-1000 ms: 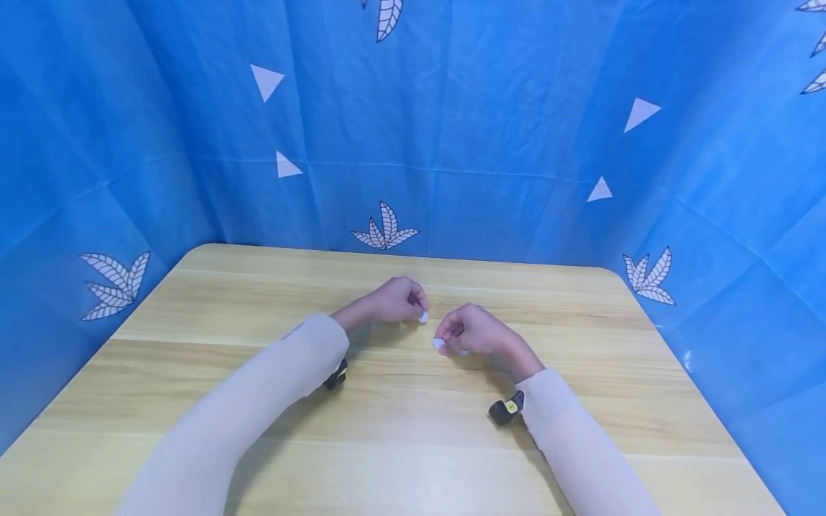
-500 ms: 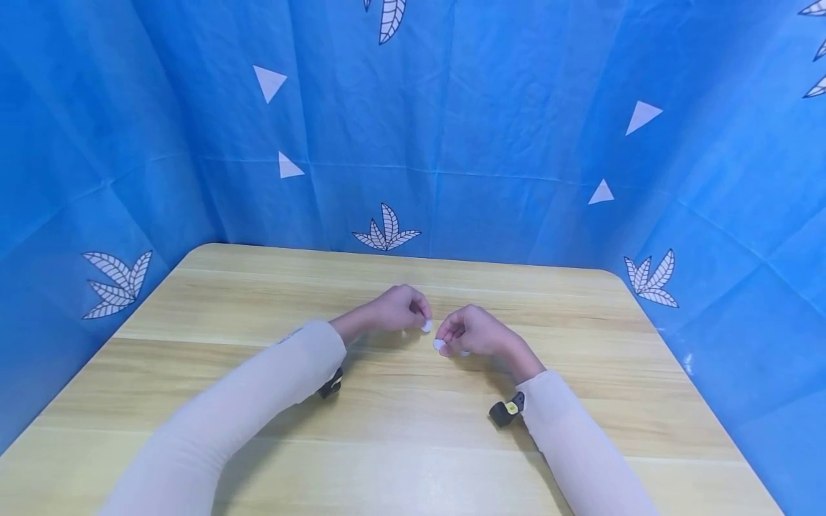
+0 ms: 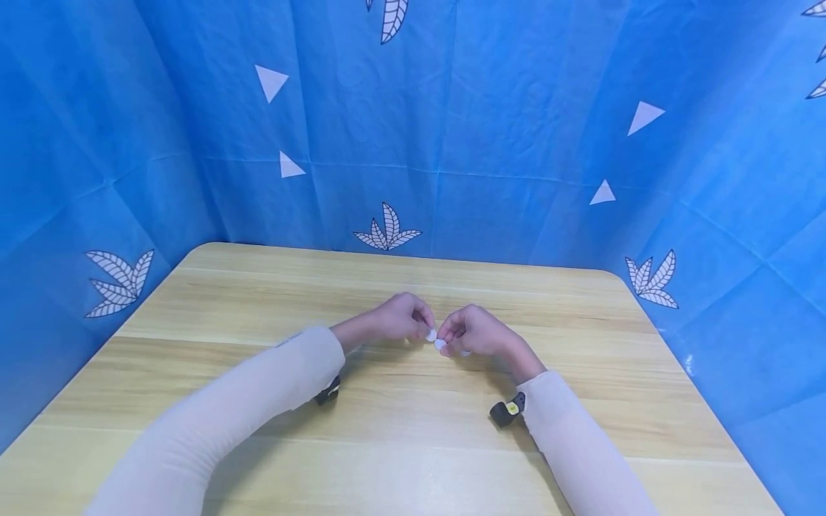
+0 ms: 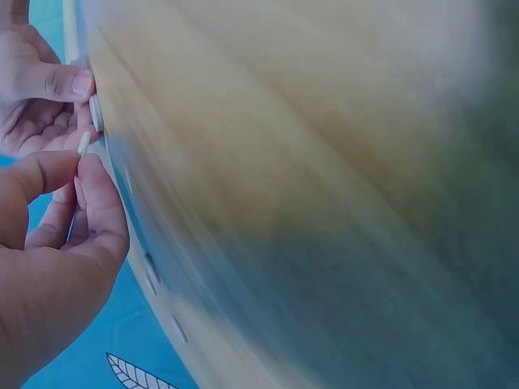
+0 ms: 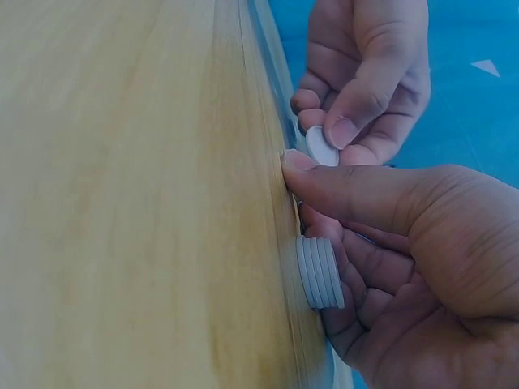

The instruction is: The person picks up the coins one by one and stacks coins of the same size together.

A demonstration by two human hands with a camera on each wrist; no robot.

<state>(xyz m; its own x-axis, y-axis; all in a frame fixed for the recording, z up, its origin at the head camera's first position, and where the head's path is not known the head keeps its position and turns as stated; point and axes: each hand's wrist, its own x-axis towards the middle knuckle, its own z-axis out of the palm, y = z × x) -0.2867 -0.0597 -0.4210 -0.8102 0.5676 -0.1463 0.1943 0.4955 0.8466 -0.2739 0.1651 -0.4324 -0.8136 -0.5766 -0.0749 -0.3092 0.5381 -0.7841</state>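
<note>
My left hand pinches a small white disc between thumb and fingertips. Close beside it, my right hand has thumb and fingers around another white disc, low over the wooden table. The two discs nearly meet in the head view. Under the palm side of my right hand, a stack of several white discs stands on the table; in the head view the hand hides most of it. My right thumb covers its disc in the right wrist view.
Two small flat pieces, one of them nearer my left fingers, lie on the table in the left wrist view. A blue curtain with leaf and triangle prints surrounds the table's back and sides. Black wrist cameras hang below the sleeves.
My left hand has moved a little to the right and nearer the body, bringing its disc close to the right hand's disc. The right hand has stayed almost still.
</note>
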